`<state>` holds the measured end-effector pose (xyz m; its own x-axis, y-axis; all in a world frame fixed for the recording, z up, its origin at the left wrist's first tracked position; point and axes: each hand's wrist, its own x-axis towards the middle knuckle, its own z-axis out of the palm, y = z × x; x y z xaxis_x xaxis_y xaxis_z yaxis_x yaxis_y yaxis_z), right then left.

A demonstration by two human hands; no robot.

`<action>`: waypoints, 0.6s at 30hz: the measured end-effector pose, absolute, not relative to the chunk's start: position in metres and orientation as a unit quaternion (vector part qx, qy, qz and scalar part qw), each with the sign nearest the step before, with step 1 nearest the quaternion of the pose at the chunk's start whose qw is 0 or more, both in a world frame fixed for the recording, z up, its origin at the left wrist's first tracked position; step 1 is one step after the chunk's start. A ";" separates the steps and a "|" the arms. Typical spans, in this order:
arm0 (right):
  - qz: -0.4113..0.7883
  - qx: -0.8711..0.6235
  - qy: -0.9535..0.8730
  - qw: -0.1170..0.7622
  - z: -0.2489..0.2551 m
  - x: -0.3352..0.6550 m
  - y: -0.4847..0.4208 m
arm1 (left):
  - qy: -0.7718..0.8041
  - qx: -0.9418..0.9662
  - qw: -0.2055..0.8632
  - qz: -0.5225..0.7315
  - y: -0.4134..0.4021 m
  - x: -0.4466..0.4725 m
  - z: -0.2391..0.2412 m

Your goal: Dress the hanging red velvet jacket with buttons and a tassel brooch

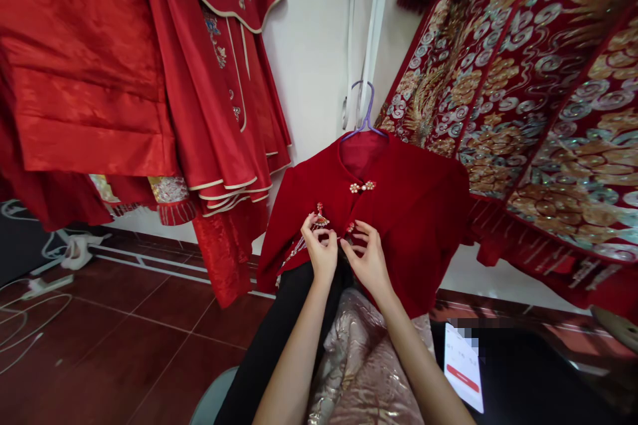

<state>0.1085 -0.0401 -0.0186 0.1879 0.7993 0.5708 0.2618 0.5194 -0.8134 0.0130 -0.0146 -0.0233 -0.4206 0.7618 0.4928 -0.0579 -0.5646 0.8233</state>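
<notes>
A red velvet jacket (399,212) hangs in front of me on a purple hanger (367,113). A gold and pearl flower clasp (363,186) joins its collar. Further down the front opening, my left hand (321,249) pinches the jacket's edge, thumb and forefinger curled together. A beaded fan-shaped ornament (321,219) with pearl strings sits by its fingers. My right hand (369,257) pinches the opposite front edge beside a small red beaded clasp part (351,227). The fingertips of both hands nearly meet, and what lies between them is too small to make out.
Red garments (214,80) hang at left, and a heavily embroidered red garment (528,99) at right. A lit phone (462,368) lies on a black surface at lower right. White cables (34,319) and a white rack bar (149,264) are near the floor.
</notes>
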 end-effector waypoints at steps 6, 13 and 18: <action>0.231 -0.445 -0.598 0.626 -0.016 0.108 -0.024 | 0.332 0.458 0.359 0.742 -0.004 0.007 -0.027; 0.180 -0.429 -0.569 0.678 0.011 0.096 -0.026 | 0.292 0.397 0.408 0.768 -0.002 0.001 -0.024; 0.126 -0.378 -0.620 0.676 0.042 0.088 -0.029 | 0.266 0.372 0.453 0.765 0.000 -0.004 -0.023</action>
